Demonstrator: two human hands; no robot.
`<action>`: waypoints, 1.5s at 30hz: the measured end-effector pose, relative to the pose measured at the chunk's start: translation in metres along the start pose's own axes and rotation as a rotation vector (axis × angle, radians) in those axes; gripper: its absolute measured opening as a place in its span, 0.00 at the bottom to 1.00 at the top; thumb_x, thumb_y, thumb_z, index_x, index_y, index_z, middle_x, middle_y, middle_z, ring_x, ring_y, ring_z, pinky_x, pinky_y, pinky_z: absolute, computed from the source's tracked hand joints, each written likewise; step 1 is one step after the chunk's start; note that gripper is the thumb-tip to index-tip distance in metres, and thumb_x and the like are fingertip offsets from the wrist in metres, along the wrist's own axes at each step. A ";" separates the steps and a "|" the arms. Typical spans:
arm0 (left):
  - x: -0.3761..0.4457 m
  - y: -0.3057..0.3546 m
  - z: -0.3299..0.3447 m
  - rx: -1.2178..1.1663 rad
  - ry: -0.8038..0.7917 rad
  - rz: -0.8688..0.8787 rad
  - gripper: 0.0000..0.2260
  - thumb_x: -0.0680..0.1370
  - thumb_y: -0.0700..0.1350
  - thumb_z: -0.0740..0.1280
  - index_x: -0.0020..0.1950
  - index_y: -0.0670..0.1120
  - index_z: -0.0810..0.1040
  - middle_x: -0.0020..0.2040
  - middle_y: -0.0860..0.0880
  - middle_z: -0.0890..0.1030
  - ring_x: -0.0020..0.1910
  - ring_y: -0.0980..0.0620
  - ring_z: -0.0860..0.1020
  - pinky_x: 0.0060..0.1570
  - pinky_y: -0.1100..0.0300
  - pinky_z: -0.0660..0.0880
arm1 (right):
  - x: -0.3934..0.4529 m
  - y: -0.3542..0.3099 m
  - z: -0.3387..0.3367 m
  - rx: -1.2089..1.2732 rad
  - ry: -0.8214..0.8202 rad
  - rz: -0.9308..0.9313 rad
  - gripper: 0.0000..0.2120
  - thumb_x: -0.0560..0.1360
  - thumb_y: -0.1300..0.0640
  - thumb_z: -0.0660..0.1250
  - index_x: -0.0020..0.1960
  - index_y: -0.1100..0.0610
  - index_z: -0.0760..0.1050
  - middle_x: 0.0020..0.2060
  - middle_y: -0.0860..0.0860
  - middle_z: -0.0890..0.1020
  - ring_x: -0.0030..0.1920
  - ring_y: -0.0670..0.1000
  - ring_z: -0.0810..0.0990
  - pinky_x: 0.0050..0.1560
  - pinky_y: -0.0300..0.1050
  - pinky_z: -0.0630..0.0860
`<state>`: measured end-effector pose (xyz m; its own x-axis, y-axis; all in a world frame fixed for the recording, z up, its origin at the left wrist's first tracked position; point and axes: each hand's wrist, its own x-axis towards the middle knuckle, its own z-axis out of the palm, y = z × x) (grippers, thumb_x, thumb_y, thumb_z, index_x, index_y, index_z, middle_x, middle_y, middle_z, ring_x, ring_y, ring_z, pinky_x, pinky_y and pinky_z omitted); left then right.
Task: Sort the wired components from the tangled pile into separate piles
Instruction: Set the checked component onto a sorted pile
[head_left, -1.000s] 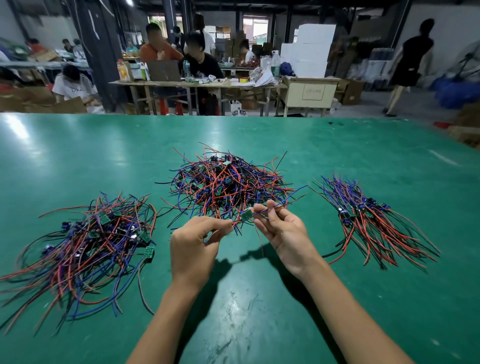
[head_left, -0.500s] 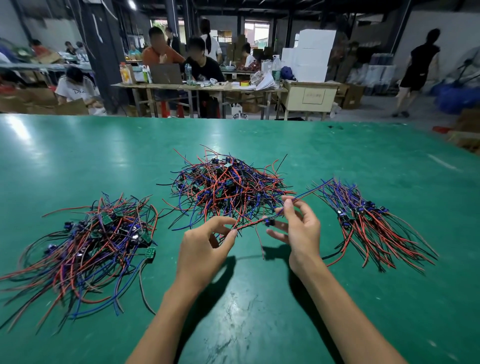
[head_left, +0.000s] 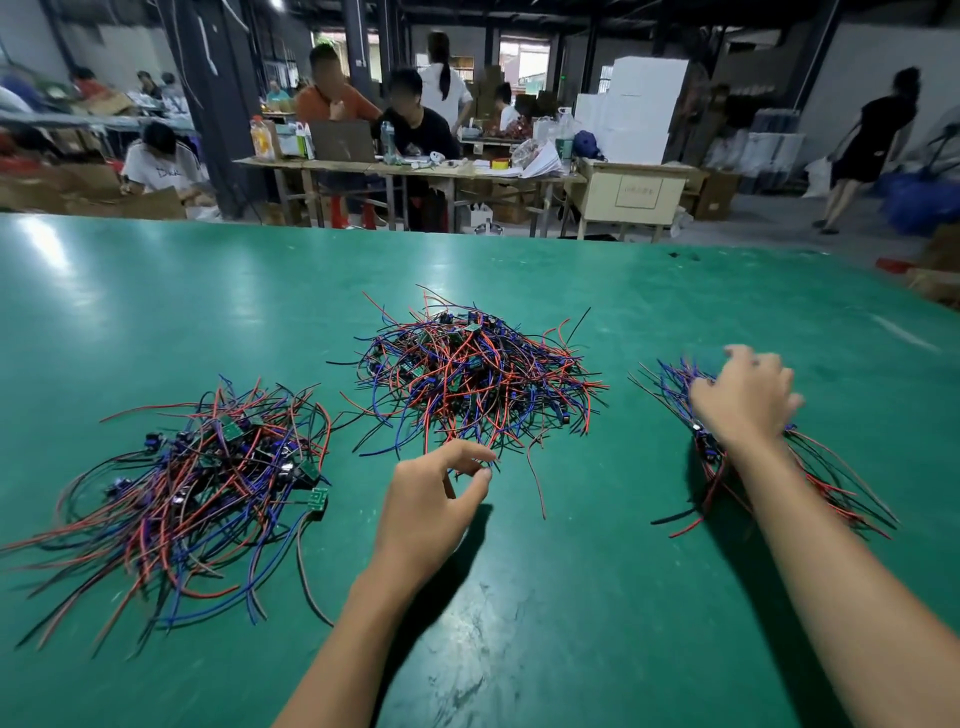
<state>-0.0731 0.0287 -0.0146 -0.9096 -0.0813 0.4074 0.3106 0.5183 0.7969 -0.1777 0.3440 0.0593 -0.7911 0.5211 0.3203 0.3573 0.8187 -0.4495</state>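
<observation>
While the right hand (head_left: 744, 397) lies over the top of the right-hand pile (head_left: 779, 467), its fingers are blurred and turned away, so whether they pinch a wire or lie loose cannot be told. That pile is a fanned bundle of red, blue and black wires with their ends pointing toward the near right. The left hand (head_left: 431, 504) hovers just at the near fringe of the tangled pile (head_left: 478, 374), thumb and forefinger curved toward each other with a small gap between them and nothing held. The tangled pile sits mid-table, stray wire ends trailing out on every side, one red strand reaching toward the near edge. The left-hand pile (head_left: 208, 478) lies well apart from it, with small green boards among its wires and long strands running off to the picture's left edge. Bare green table (head_left: 519, 649) separates all three piles, and a wide open stretch runs from them to the far edge, beyond which people sit at benches (head_left: 405, 169).
</observation>
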 end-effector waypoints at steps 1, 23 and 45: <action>0.000 -0.001 0.001 0.011 -0.005 0.004 0.07 0.76 0.47 0.74 0.48 0.60 0.84 0.42 0.60 0.84 0.23 0.55 0.66 0.30 0.63 0.70 | -0.013 -0.008 0.008 0.080 -0.015 -0.105 0.18 0.75 0.56 0.68 0.65 0.56 0.77 0.60 0.61 0.80 0.63 0.61 0.77 0.62 0.55 0.71; 0.000 0.025 0.008 -0.475 -0.090 -0.277 0.07 0.82 0.49 0.66 0.54 0.52 0.84 0.46 0.49 0.86 0.26 0.56 0.76 0.26 0.62 0.73 | -0.159 -0.070 0.030 0.740 -0.015 -0.586 0.09 0.74 0.44 0.70 0.42 0.48 0.77 0.33 0.42 0.79 0.32 0.46 0.77 0.35 0.42 0.72; 0.019 0.001 -0.072 -1.690 0.434 -0.424 0.14 0.83 0.41 0.58 0.60 0.51 0.82 0.49 0.53 0.87 0.36 0.60 0.81 0.37 0.66 0.79 | -0.163 -0.067 0.050 0.112 -0.295 -0.498 0.22 0.77 0.39 0.67 0.67 0.48 0.76 0.57 0.48 0.74 0.62 0.52 0.73 0.61 0.50 0.68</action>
<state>-0.0701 -0.0331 0.0262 -0.9504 -0.3027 -0.0710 0.2689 -0.9150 0.3007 -0.0973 0.1925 -0.0045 -0.9606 -0.0222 0.2770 -0.1348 0.9090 -0.3945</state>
